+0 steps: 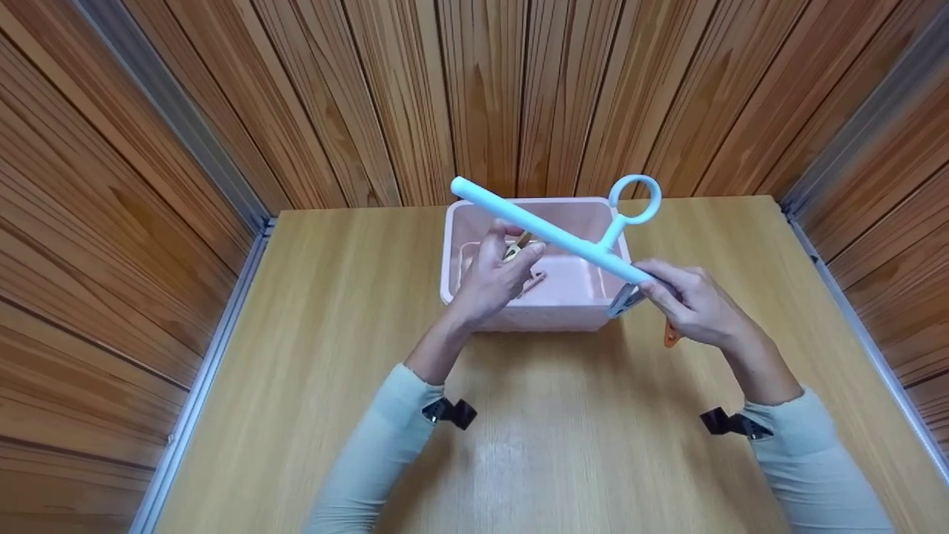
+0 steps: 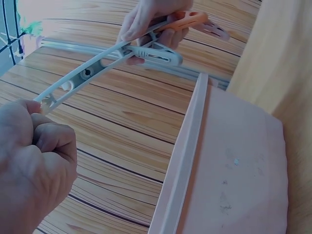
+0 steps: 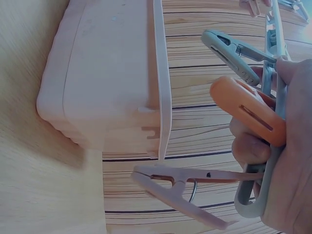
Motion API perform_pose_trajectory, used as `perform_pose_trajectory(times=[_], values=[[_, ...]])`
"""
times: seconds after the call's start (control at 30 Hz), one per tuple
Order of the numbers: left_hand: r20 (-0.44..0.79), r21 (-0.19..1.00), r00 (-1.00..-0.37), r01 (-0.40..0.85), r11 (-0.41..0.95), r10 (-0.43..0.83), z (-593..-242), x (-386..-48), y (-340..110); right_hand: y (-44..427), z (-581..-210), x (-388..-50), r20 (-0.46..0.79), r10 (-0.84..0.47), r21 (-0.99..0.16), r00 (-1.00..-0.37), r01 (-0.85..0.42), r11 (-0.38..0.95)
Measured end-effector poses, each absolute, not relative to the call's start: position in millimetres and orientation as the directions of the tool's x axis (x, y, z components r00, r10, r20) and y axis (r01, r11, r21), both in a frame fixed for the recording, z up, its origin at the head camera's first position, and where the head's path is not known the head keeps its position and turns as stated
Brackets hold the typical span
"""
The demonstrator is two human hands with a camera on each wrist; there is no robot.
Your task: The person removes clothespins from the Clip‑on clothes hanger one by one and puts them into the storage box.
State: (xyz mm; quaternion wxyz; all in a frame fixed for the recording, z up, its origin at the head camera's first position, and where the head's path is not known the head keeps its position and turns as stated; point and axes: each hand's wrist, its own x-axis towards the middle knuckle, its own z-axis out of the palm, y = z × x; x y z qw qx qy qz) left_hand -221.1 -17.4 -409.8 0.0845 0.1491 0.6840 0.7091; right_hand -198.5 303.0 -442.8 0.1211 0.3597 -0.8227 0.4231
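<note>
At seven o'clock from the pink bin (image 1: 537, 317), a pale sleeve (image 1: 382, 445) comes in with a small black camera (image 1: 450, 413) at its cuff. The left hand (image 1: 491, 280) is at eight o'clock, over the bin's near corner, thumb and fingers pinching a yellowish clip (image 1: 513, 251). The bin stands on the wooden surface (image 1: 326, 311); a pink clip (image 1: 531, 284) shows over its middle, and whether it hangs or lies inside cannot be told. Above the bin, the light-blue hanger (image 1: 549, 230) slants from between ten and eleven o'clock down to four, its ring (image 1: 655, 199) at two o'clock. A grey clip (image 1: 625, 300) hangs from the bar at four o'clock, an orange clip (image 1: 672, 334) farther out. Between three and four o'clock, the right hand (image 1: 697, 305) grips the bar's end with curled fingers.
</note>
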Motion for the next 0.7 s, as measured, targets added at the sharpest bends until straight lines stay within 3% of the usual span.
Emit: perform_pose_trajectory(times=[0.2, 0.4, 0.7], values=[[0.064, 0.992, -0.913, 0.014, -0.125, 0.404, -409.1, -222.6, -22.7, 303.3, -444.3, -198.4, 0.49, -0.504, -0.632, -0.712, -0.687, 0.357], [0.11, 0.975, -0.858, -0.005, -0.223, 0.502, -412.6, -223.1, -25.9, 302.5, -444.2, -197.5, 0.462, -0.518, -0.667, -0.72, -0.667, 0.332], [0.138, 0.965, -0.908, 0.034, -0.26, 0.395, -417.4, -221.2, -14.3, 296.9, -448.8, -198.8, 0.485, -0.44, -0.649, -0.756, -0.648, 0.399]])
